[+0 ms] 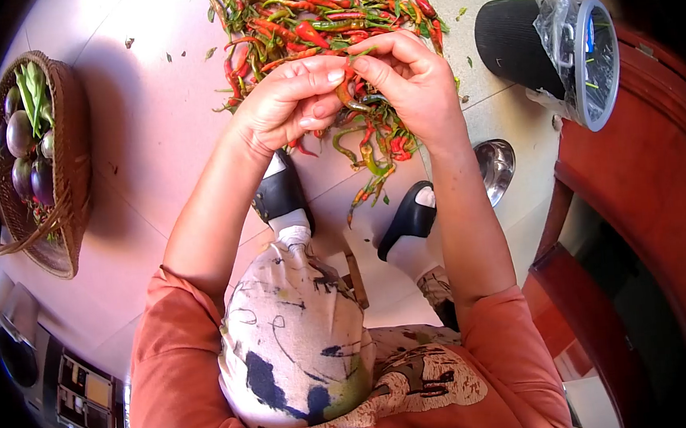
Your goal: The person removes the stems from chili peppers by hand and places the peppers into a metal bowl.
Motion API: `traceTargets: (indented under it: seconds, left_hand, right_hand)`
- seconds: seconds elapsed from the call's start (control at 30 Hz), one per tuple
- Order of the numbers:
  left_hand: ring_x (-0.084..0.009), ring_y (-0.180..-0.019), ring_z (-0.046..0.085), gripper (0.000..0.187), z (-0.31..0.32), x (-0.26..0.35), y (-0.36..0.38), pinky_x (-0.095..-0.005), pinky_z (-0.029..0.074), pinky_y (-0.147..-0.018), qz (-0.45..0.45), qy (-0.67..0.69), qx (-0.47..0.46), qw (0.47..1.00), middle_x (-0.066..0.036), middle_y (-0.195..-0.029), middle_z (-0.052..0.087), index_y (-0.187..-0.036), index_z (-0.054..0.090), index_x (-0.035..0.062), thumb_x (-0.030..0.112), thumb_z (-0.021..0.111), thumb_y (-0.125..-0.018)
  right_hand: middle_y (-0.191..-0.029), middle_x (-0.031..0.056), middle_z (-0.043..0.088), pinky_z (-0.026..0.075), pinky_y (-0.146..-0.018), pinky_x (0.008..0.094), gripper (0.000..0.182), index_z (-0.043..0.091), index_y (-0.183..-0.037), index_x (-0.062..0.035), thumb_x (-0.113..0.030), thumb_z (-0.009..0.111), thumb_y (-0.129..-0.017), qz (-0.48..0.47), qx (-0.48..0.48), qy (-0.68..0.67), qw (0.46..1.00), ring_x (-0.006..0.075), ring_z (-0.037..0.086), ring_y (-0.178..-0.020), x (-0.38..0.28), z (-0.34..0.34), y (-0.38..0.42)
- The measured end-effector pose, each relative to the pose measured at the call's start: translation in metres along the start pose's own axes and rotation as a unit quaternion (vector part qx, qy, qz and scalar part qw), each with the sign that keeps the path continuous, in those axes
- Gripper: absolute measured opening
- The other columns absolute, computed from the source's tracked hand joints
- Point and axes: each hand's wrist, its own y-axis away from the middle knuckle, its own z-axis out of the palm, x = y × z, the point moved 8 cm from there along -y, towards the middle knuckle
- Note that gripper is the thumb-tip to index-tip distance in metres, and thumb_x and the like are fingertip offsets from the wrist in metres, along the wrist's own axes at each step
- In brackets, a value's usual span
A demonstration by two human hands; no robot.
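Observation:
A large heap of red and green chili peppers [310, 32] lies on the tiled floor, some with stems and leaves attached. Over its near edge, my left hand [295, 102] and my right hand [409, 82] meet with fingertips nearly touching. Both are closed in a pinch on one chili pepper [347, 96], which hangs between them, reddish at the top and brownish below. Its stem end is partly covered by my fingers. Below my hands, a looser bunch of peppers [372, 152] trails toward my feet.
At left stands a wicker basket [75, 153] holding eggplants [21, 133] and green pods. A black bin [516, 47] with a plastic liner is at upper right, beside reddish wooden furniture [634, 170]. A shiny metal bowl [497, 170] sits near my right slipper [407, 221].

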Motion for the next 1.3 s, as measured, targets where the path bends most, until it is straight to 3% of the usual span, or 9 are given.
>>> traceTargets:
  seconds: [0.07, 0.17, 0.33, 0.43, 0.47, 0.67, 0.87, 1.1, 1.3]
  left_hand:
    - [-0.0066, -0.05, 0.04, 0.024, 0.001, 0.0, -0.001, -0.0181, 0.029, -0.04, 0.01, 0.009, -0.011, 1.0, -0.001, -0.064, 0.05, -0.107, 0.054, -0.0013, 0.014, 0.051, -0.09]
    - [-0.0038, -0.05, 0.039, 0.028, 0.003, 0.002, 0.0, -0.0153, 0.027, -0.037, 0.021, 0.017, 0.042, 0.999, -0.007, -0.078, 0.054, -0.105, 0.052, -0.0012, 0.023, 0.05, -0.091]
    - [-0.0077, -0.051, 0.047, 0.028, 0.012, 0.0, 0.0, -0.0184, 0.035, -0.04, 0.005, 0.076, -0.045, 0.996, -0.013, -0.083, 0.063, -0.107, 0.054, -0.0039, 0.018, 0.05, -0.091]
    - [-0.0065, -0.05, 0.048, 0.027, 0.012, 0.0, 0.003, -0.0178, 0.035, -0.039, 0.03, -0.033, 0.016, 0.999, -0.013, -0.085, 0.063, -0.108, 0.055, -0.0044, 0.015, 0.052, -0.089]
    - [-0.004, -0.044, 0.039, 0.028, 0.009, -0.002, 0.004, -0.0161, 0.029, -0.037, 0.039, -0.081, 0.088, 0.992, 0.0, -0.058, 0.049, -0.111, 0.055, 0.0016, 0.018, 0.056, -0.088]
    - [-0.0026, -0.044, 0.039, 0.022, 0.003, -0.002, 0.008, -0.0154, 0.027, -0.037, 0.063, -0.122, 0.18, 0.974, 0.002, -0.055, 0.046, -0.104, 0.057, -0.0005, 0.013, 0.055, -0.088]
    - [-0.002, -0.044, 0.036, 0.017, 0.004, -0.007, 0.007, -0.0158, 0.024, -0.036, 0.041, -0.102, 0.105, 0.988, 0.003, -0.055, 0.045, -0.087, 0.059, -0.0016, 0.015, 0.054, -0.088]
    - [-0.0017, -0.044, 0.036, 0.02, 0.006, -0.01, 0.005, -0.0158, 0.025, -0.037, 0.052, -0.063, 0.072, 0.994, 0.002, -0.059, 0.05, -0.087, 0.059, -0.0011, 0.018, 0.054, -0.089]
    - [-0.0021, -0.044, 0.037, 0.021, 0.009, -0.009, 0.008, -0.0165, 0.027, -0.038, 0.058, -0.038, 0.101, 0.993, -0.001, -0.072, 0.058, -0.1, 0.058, -0.0009, 0.015, 0.055, -0.088]
  right_hand:
    - [-0.089, 0.0031, 0.056, 0.047, -0.066, 0.0211, 0.014, 0.062, -0.096, 0.0001, -0.005, 0.061, -0.083, -0.004, 0.005, 0.006, 1.0, 0.0089, 0.057, -0.077, -0.004, 0.001, 0.001]
    - [-0.086, 0.0042, 0.059, 0.046, -0.064, 0.0195, 0.014, 0.061, -0.096, 0.0024, -0.003, 0.059, -0.083, 0.039, 0.005, -0.17, 0.985, 0.008, 0.057, -0.075, -0.004, 0.007, 0.005]
    - [-0.083, 0.0036, 0.062, 0.045, -0.064, 0.0189, 0.011, 0.06, -0.094, 0.0005, -0.002, 0.058, -0.084, 0.077, 0.103, -0.285, 0.95, 0.0069, 0.056, -0.073, 0.012, -0.007, 0.017]
    - [-0.083, 0.0026, 0.061, 0.044, -0.064, 0.0189, 0.009, 0.058, -0.092, -0.001, -0.004, 0.059, -0.084, 0.079, 0.143, -0.273, 0.948, 0.0061, 0.056, -0.073, 0.019, -0.012, 0.021]
    - [-0.083, 0.0026, 0.061, 0.044, -0.064, 0.0189, 0.009, 0.058, -0.092, -0.001, -0.004, 0.059, -0.084, 0.079, 0.143, -0.273, 0.948, 0.0061, 0.056, -0.073, 0.019, -0.013, 0.021]
    - [-0.076, 0.003, 0.06, 0.043, -0.056, 0.0179, 0.011, 0.053, -0.082, -0.0022, -0.009, 0.062, -0.084, 0.09, 0.149, -0.179, 0.968, 0.0054, 0.054, -0.064, 0.014, -0.019, 0.022]
    - [-0.072, 0.0034, 0.059, 0.044, -0.053, 0.0186, 0.012, 0.053, -0.08, -0.003, -0.01, 0.062, -0.084, 0.118, 0.145, -0.236, 0.954, 0.0059, 0.052, -0.059, 0.015, -0.01, 0.024]
    - [-0.073, 0.0029, 0.058, 0.045, -0.054, 0.0199, 0.013, 0.053, -0.08, -0.005, -0.014, 0.06, -0.085, 0.181, 0.139, -0.334, 0.915, 0.007, 0.051, -0.058, 0.022, -0.002, 0.029]
    - [-0.075, 0.0023, 0.059, 0.045, -0.055, 0.0194, 0.01, 0.054, -0.081, -0.0056, -0.013, 0.06, -0.085, 0.199, 0.149, -0.337, 0.908, 0.0065, 0.052, -0.059, 0.028, 0.003, 0.032]
